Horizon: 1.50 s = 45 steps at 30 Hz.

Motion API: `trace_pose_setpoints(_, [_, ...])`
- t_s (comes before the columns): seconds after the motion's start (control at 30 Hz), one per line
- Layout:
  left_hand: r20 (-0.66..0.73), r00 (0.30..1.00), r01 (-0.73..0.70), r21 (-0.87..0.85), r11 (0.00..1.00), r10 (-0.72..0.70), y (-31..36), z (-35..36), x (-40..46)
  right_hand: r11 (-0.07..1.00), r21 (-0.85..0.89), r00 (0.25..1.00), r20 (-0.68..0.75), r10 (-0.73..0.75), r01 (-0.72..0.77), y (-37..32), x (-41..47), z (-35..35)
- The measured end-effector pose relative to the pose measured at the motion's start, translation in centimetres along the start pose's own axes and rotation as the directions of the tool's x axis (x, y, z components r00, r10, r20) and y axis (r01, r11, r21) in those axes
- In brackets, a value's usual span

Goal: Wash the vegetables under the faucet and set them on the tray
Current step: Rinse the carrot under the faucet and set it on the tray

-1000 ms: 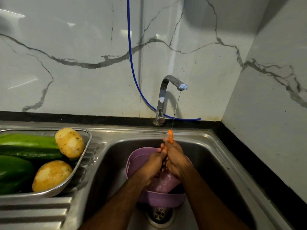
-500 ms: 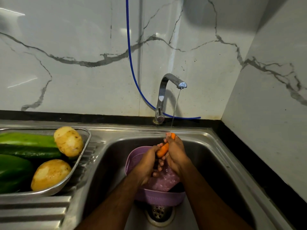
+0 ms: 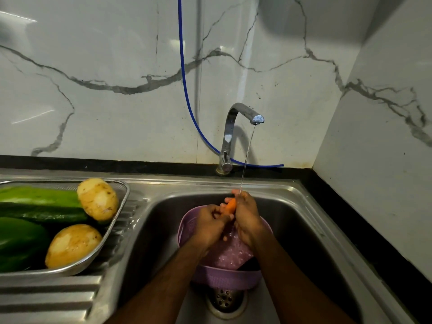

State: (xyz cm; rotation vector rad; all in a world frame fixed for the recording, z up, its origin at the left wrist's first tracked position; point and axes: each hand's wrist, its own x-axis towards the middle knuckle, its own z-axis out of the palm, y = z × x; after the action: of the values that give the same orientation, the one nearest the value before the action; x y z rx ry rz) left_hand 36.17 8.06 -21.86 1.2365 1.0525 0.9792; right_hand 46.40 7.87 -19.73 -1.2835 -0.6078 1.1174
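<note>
Carrot (image 3: pixel 231 206) sits clamped between your left hand (image 3: pixel 211 224) and right hand (image 3: pixel 246 216) under the faucet (image 3: pixel 236 132) stream, apparently pointing up-right, with the tray (image 3: pixel 117 220) well off to your left.

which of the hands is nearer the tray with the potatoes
Left. The left hand is over the sink on the side towards the tray; the right hand is beyond it, under the faucet stream, both gripping the carrot.

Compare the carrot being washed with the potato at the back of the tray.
The carrot is orange and slim; the back potato is pale yellow and rounded. The carrot is held by left hand and right hand over the sink; the potato lies in the tray.
</note>
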Motion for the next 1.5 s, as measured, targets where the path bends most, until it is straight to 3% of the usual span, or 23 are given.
trace_pose_setpoints(0.1, [-0.142, 0.981, -0.108, 0.148, 0.983, 0.129, 0.0, 0.2, 0.2, 0.998, 0.012, 0.997, 0.054, 0.059, -0.059, 0.2, 0.4, 0.2])
trace_pose_setpoints(0.2, [-0.164, 0.944, -0.244, 0.241, 0.939, 0.287, -0.1, 0.2, 0.5, 0.976, -0.203, 0.988, 0.111, 0.109, -0.084, 0.2, 0.1, -0.3])
trace_pose_setpoints(0.27, [-0.147, 0.929, -0.290, 0.283, 0.914, 0.340, -0.2, 0.2, 0.6, 0.963, -0.249, 0.982, 0.128, 0.141, -0.106, 0.1, 0.0, -0.6])
trace_pose_setpoints(0.43, [-0.102, 0.955, -0.277, 0.029, 0.960, 0.279, 0.3, 0.3, 0.2, 0.998, -0.007, 0.996, 0.048, 0.071, -0.070, -0.4, 0.8, -1.9])
trace_pose_setpoints(0.53, [-0.139, 0.963, -0.234, -0.013, 0.972, 0.230, 0.3, 0.3, 0.3, 0.996, 0.065, 0.998, 0.015, 0.060, -0.060, -0.5, 0.6, -2.1])
trace_pose_setpoints(0.73, [-0.143, 0.983, -0.132, -0.086, 0.987, 0.119, -0.4, 0.5, 0.5, 0.986, 0.122, 0.986, 0.139, 0.094, -0.111, -0.9, 0.0, -1.7])
trace_pose_setpoints(1.1, [-0.209, 0.962, -0.149, 0.144, 0.978, 0.177, -0.5, 0.5, 0.8, 0.981, 0.134, 0.975, 0.190, 0.115, -0.142, -0.2, -0.2, -0.6])
trace_pose_setpoints(1.33, [-0.138, 0.972, -0.158, 0.212, 0.964, 0.190, -0.5, 1.3, 0.1, 0.979, 0.189, 0.996, -0.015, 0.085, -0.081, -0.2, 0.0, -0.2])
trace_pose_setpoints(1.5, [-0.084, 0.983, -0.145, 0.187, 0.972, 0.163, -0.4, 1.3, 0.3, 0.981, 0.154, 0.992, -0.020, 0.122, -0.117, -0.3, 0.1, -0.6])
